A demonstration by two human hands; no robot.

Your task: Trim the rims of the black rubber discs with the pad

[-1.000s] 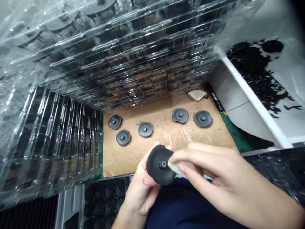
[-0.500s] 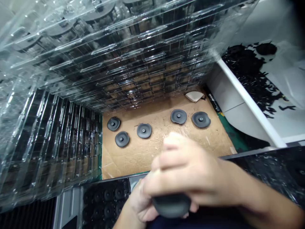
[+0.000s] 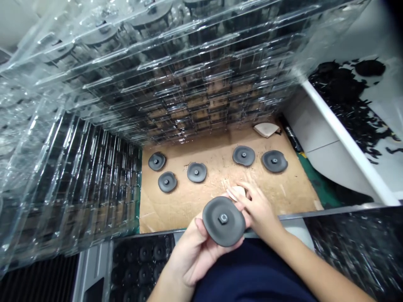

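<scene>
My left hand holds a round black rubber disc with a small metal nut at its centre, thumb on its left rim, fingers behind it. My right hand reaches past the disc's upper right edge and pinches a small pale wedge-shaped piece above the brown cardboard sheet. Several more black discs lie flat on the cardboard: three at the left, two at the right.
Tall stacks of clear plastic trays holding dark parts wall in the back and left. A black tray of discs lies at the lower left. A white bin with black scraps stands at the right. Another pale wedge lies on the cardboard's far edge.
My right hand has lifted off the disc and moved up and right of it. The disc, covered half a second ago, now faces me in my left hand.
</scene>
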